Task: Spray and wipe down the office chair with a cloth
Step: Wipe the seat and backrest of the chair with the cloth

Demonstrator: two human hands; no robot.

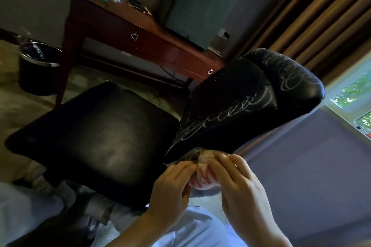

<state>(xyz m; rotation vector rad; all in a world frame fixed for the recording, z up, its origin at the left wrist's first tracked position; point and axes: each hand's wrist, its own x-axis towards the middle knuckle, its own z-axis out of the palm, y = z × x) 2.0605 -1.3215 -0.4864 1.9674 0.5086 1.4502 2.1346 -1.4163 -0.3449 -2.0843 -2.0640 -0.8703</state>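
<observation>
While my left hand and right hand both pinch the cloth, fingers curled into its red-and-white folds, I judge I am bunching it to a fresh face, partway through the wiping step. The bundle sits close to my body, at the nearest edge of the backrest of the office chair; whether it touches, I cannot tell. Next I should flatten the cloth under one palm and draw it along the white streaks looping across the black padding, which look like spray not yet wiped off. The seat, to the left, is dull black with a pale sheen and no streaks. Beyond stand a wooden desk and a dark bin.
</observation>
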